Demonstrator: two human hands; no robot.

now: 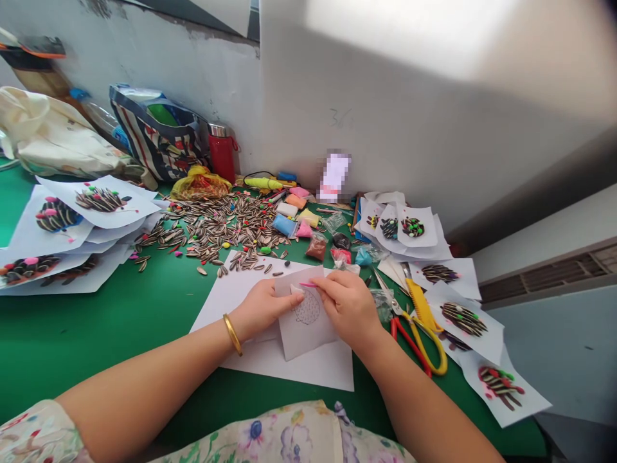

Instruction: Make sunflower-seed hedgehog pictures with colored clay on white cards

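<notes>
My left hand (260, 310), with a gold bangle at the wrist, grips a small white paper (295, 342) by its left edge, thumb on top. A round outline drawing (308, 308) is on that paper, partly covered by my fingers. At my left thumb tip sits a small white bit (295, 289); I cannot tell what it is. My right hand (351, 307) pinches a thin pink stick-like tool (306, 284), its end near the left thumb. Under both hands lies a larger white sheet (318, 372) on the green table (159, 328).
Striped sunflower seeds (226, 222) are heaped behind the sheet, beside bagged coloured clay (285, 225). Yellow-handled scissors (436, 350) and red-handled pliers (412, 347) lie right. Seed-covered pictures stack left (101, 225) and right (472, 321). A red flask (222, 154) stands near the wall.
</notes>
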